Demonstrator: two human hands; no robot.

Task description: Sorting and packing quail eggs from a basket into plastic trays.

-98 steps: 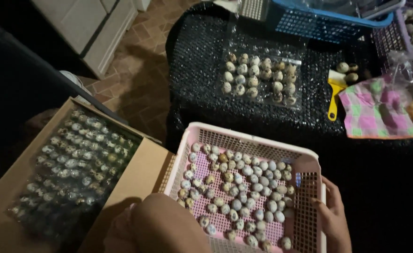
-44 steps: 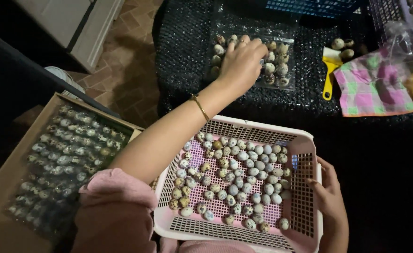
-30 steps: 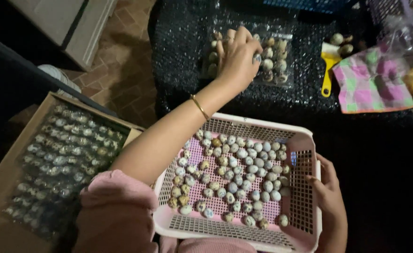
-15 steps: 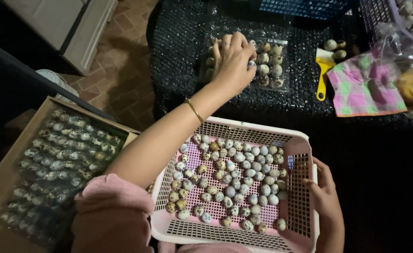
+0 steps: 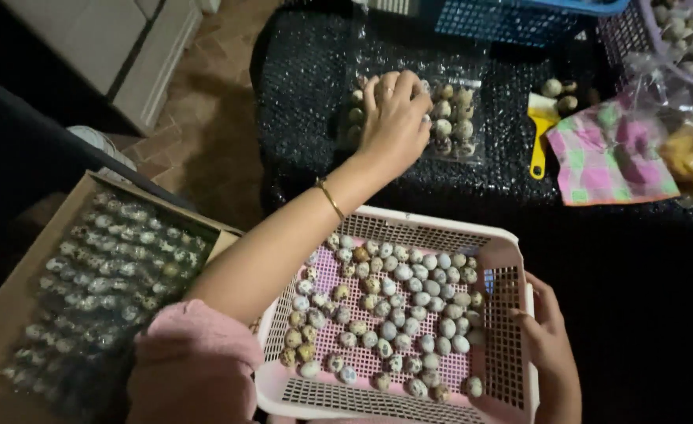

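Note:
My left hand (image 5: 395, 118) reaches forward over the black table and rests fingers-down on a clear plastic pack of small speckled eggs (image 5: 450, 119); whether it grips an egg is hidden under the palm. A thin bracelet circles that wrist. My right hand (image 5: 546, 345) holds the right rim of a pink mesh basket (image 5: 511, 357) that lies on my lap with many loose speckled eggs (image 5: 393, 314) in it.
A cardboard box (image 5: 16, 290) with packed egg trays stands at my left. On the table lie a yellow scraper (image 5: 540, 133), a pink-green checked cloth (image 5: 609, 157), a few loose eggs (image 5: 560, 94), a blue basket (image 5: 511, 20) and a purple basket (image 5: 680, 35) of eggs.
My left arm has gone from my lap out to the egg pack on the table and stayed there. The right hand has kept its hold on the basket rim.

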